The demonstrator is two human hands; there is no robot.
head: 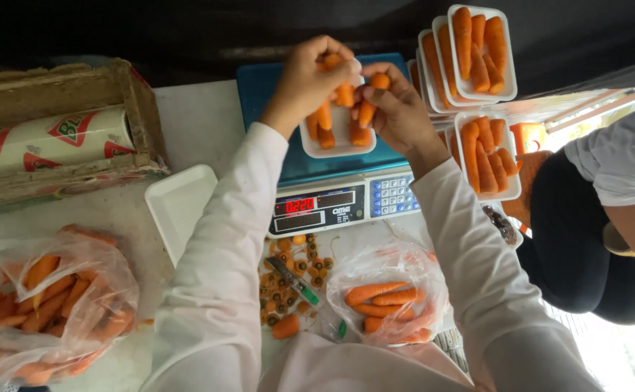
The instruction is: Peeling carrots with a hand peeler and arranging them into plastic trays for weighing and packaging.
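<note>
Directly over the blue weighing scale (310,170) sits a white foam tray (336,141), and both hands meet above it; the left hand (306,80) pinches one short carrot piece (343,91) at the tray's far edge, while the right hand (397,112) pinches another carrot chunk (379,81) just right of it, fingers curled; the right-hand piece lies closer to the tray's right rim. Carrots in the tray (321,123) run lengthwise away from the scale's display (317,207); they are stubby, trimmed, bright orange. Beside the scale stand filled trays (481,54), right.
</note>
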